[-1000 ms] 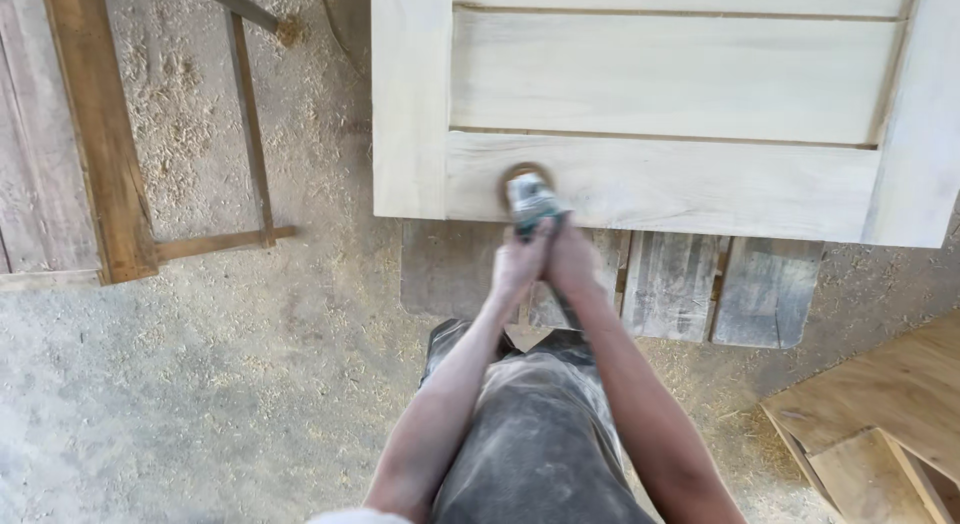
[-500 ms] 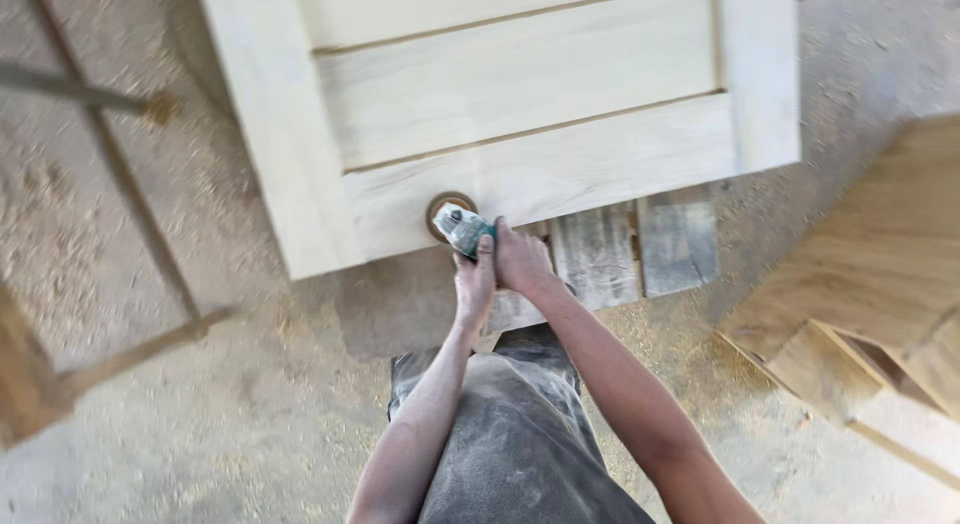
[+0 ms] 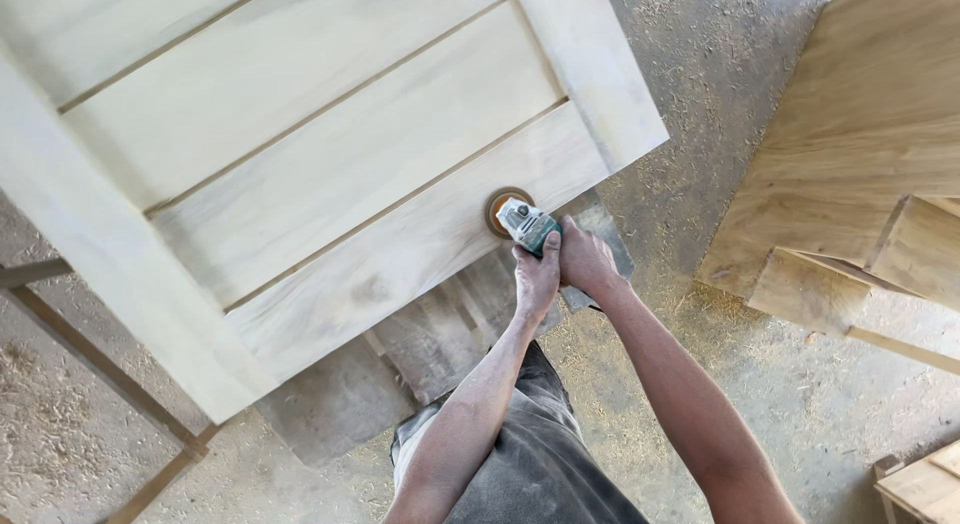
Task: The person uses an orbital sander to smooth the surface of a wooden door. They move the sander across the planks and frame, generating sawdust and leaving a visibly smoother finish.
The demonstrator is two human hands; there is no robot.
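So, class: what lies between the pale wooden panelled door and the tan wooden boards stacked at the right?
In the head view, only sawdust-strewn concrete floor separates the door from the boards.

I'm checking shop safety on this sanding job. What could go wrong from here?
The sanding disc of the grinder sits close to the lower edge of the pale door panel; it might slip off or gouge the rail. Both bare hands, left hand and right hand, grip just behind the disc. Sawdust on the floor could be slippery.
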